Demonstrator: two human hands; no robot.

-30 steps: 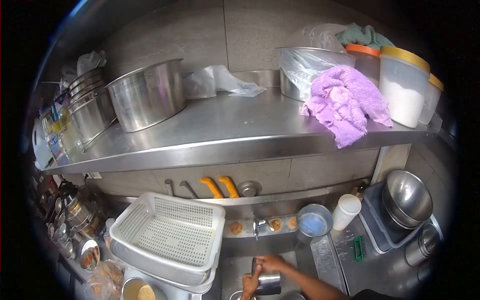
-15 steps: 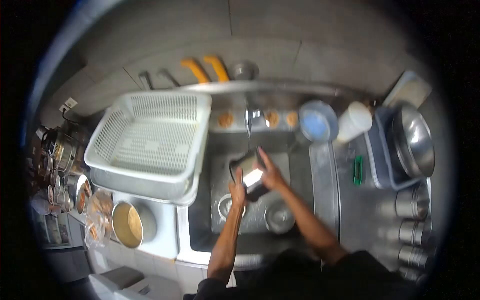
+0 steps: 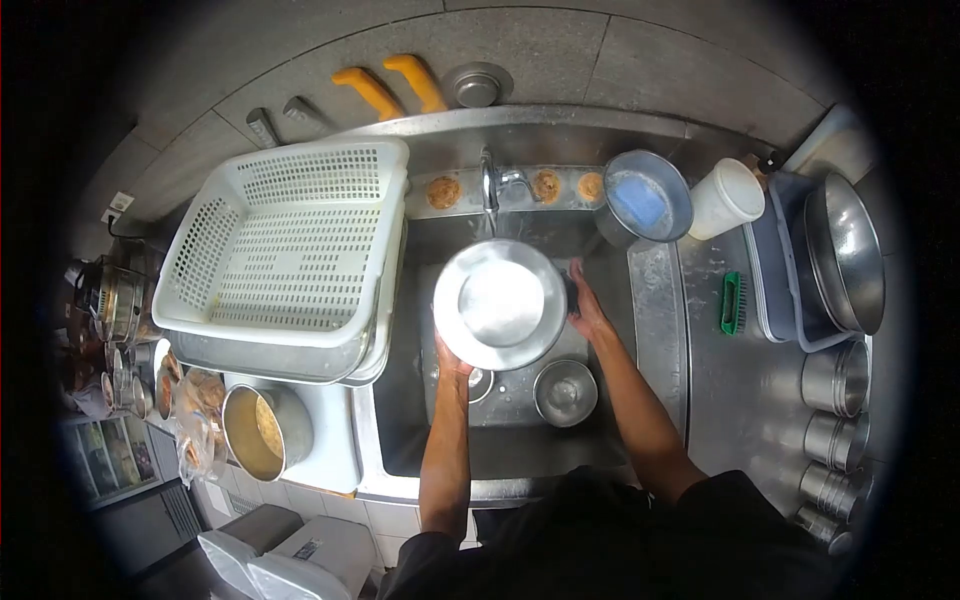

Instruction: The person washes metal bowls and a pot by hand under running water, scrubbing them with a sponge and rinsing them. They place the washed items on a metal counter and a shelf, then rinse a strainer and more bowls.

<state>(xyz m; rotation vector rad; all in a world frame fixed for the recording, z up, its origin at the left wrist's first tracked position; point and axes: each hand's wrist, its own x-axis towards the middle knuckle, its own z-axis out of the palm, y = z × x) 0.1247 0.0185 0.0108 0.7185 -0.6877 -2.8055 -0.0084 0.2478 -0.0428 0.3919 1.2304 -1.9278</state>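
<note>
One metal pot (image 3: 499, 303) is up over the sink (image 3: 510, 450), just in front of the tap (image 3: 488, 185) by the back edge! Left hand (image 3: 453, 362) has it, gripping the near left side. On the other flank, the right hand (image 3: 590, 305), fingers stretched, stands close against the pot's right side; whether it grips, I cannot tell. Down on the sink floor, a metal bowl (image 3: 565, 393) sits nearer the front edge. Beyond the right edge, a green brush (image 3: 733, 303) lies on the surface (image 3: 715, 400).
</note>
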